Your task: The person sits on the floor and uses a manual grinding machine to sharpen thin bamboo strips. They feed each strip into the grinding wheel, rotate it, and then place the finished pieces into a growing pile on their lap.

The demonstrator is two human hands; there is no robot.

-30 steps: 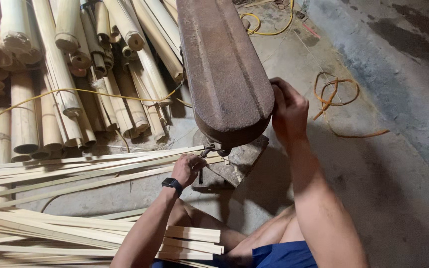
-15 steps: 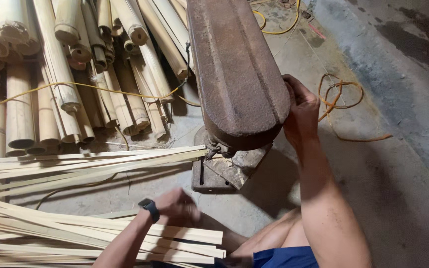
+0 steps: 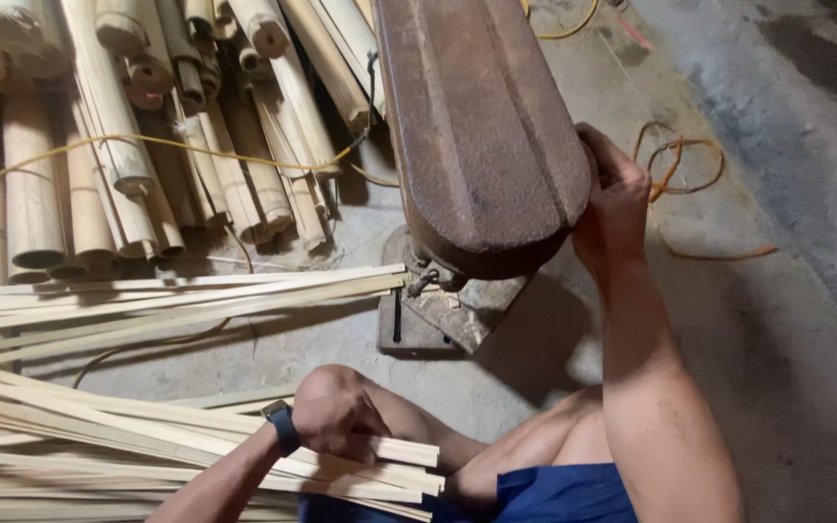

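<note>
Meanwhile left hand [image 3: 336,412] grips bamboo strips [image 3: 147,436]; right hand [image 3: 612,208] clasps one rusty machine [image 3: 477,136]

The strips [image 3: 196,436] are pale, flat, narrow lengths of split bamboo, piled loosely on the floor at about 7 o'clock. They lie nearly level, running from 9 o'clock toward 4 o'clock, overlapping one another, with square-cut ends fanned out near the bent knee. The left hand [image 3: 336,412] rests curled on top of them close to those ends.

The machine cover [image 3: 477,126] is a long, rusty brown metal housing with raised ribs and a rounded lower end, stretching from 12 o'clock toward the centre. The right hand [image 3: 612,203] grips its edge at 2 o'clock.
</note>
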